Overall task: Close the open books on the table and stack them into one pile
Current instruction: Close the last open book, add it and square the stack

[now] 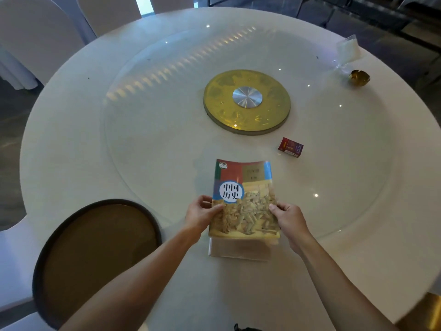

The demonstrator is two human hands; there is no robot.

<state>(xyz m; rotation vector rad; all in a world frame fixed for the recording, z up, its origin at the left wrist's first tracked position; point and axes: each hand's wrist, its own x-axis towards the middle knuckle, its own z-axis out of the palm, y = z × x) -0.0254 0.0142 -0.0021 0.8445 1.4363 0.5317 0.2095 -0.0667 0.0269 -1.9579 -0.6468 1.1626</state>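
I sit at a round white table (71,144) with a glass turntable (148,111) on it, its gold hub (247,101) at the centre. Ceiling lights glint across the glass. White-covered chairs (35,39) stand past the table's far-left edge, on a dark floor (9,111). A round brown seat (95,256) sits at the near-left edge.

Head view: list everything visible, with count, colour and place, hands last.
book: one, closed, colourful illustrated cover, held at table's near side
second book: one, pale, beneath the held one
table: one, round, white
glass turntable: one, clear, on the table
disc: one, gold with silver hub, centre
small box: one, red, right of centre
round tray: one, brown, dark rim, near left
gold dish: one, far right
left hand: grips the book's left edge
right hand: grips its right edge
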